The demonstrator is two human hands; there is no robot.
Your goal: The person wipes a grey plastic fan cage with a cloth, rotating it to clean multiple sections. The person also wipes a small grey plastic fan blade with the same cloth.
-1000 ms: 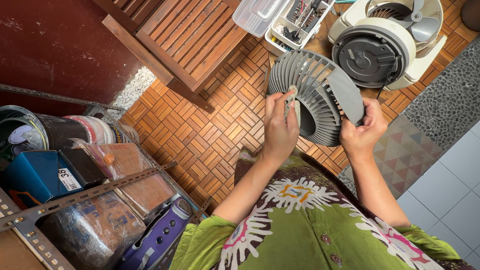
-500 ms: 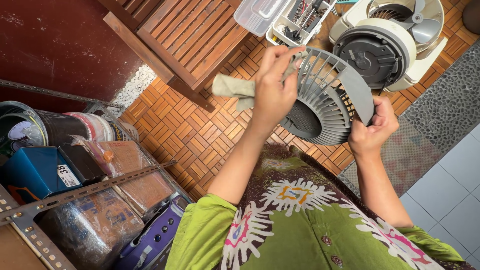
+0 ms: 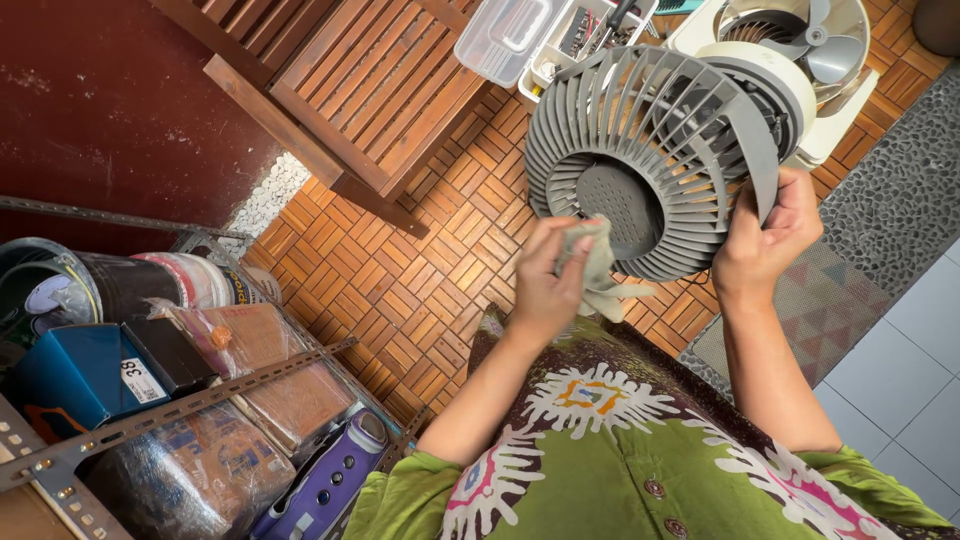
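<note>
Holding a grey fan grille (image 3: 650, 160) above the wooden tile floor (image 3: 420, 260), the right hand (image 3: 765, 240) keeps a closed grip on its rim, while the left hand (image 3: 550, 275), grip closed around a cloth (image 3: 598, 262), presses it against the grille's lower edge.

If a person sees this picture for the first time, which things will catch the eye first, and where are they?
At the upper centre, a round grey fan grille with curved slats dominates; the right hand grips its rim, and the left hand presses a pale cloth against its lower edge. Behind it, top right, a cream fan body stands on the wooden tile floor. A cluttered metal shelf fills the lower left.
</note>
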